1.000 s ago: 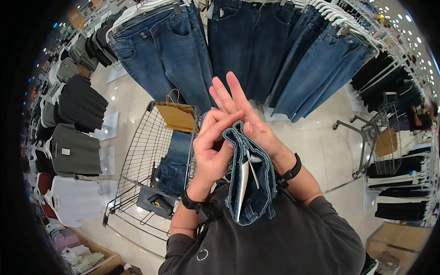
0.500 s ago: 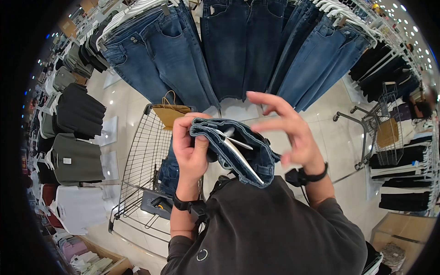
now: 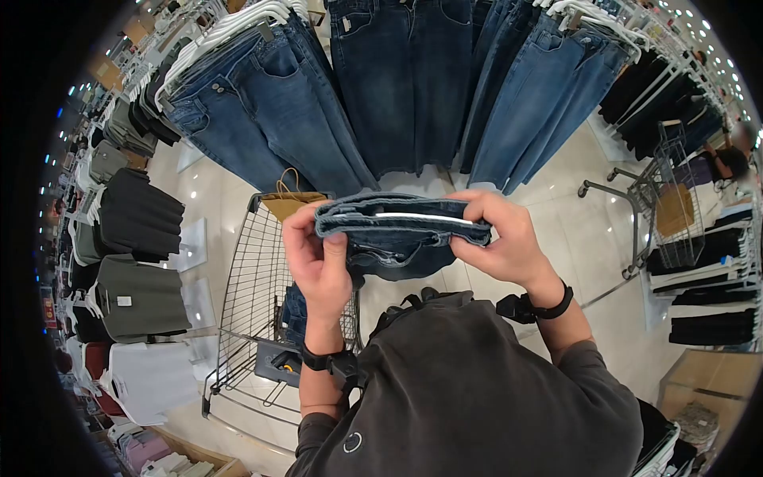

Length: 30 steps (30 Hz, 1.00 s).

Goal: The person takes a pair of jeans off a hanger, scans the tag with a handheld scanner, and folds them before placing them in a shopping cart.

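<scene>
- Hanging jeans [image 3: 405, 99] are seen beyond a wire cart [image 3: 256, 262].
- One denim garment [image 3: 409, 265] is pinched by the left hand [image 3: 318, 266] and right hand [image 3: 509, 238] at opposite waistband [image 3: 397, 226] ends.

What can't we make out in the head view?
All head view:
Denim garment in both hands: lower part hidden beneath its own upper part.
White strip inside it: nearly edge-on, any print unreadable.
Left hand: finger ends behind the garment, thumb excepted.
Brown paper bag in the cart: lower part covered by the left hand.
White tag on the hanging top: too small to read.
Person at far right: blurred.
</scene>
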Each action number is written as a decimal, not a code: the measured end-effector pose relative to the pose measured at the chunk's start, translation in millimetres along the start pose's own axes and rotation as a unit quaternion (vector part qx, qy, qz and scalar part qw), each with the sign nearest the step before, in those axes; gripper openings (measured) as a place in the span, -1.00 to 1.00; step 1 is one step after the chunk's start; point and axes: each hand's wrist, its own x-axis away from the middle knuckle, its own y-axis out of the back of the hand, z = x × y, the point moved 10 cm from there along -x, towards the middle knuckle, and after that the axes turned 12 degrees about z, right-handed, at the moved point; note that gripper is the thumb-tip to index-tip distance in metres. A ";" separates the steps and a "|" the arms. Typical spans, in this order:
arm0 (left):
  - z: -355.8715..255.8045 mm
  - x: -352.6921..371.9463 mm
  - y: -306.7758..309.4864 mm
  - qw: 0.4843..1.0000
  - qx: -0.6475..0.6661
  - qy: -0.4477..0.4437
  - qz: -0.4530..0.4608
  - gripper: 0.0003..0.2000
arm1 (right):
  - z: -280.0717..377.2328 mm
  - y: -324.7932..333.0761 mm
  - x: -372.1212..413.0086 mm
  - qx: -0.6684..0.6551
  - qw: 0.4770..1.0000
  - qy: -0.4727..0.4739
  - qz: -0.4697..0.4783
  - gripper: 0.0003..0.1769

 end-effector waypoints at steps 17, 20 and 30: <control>-43.2 -17.3 -75.1 0.825 -0.481 -0.014 0.296 -0.32 | 14.3 -42.6 -22.0 -0.012 0.989 0.093 0.116 -0.68; -4.5 -14.8 -75.8 0.827 -0.441 0.083 0.340 -0.49 | 6.7 -46.3 -15.6 -0.010 0.988 0.083 0.127 -0.63; 26.1 1.4 -105.3 0.789 -0.436 0.061 0.429 -0.71 | -45.7 -41.4 14.9 -0.129 0.988 -0.017 0.082 -0.51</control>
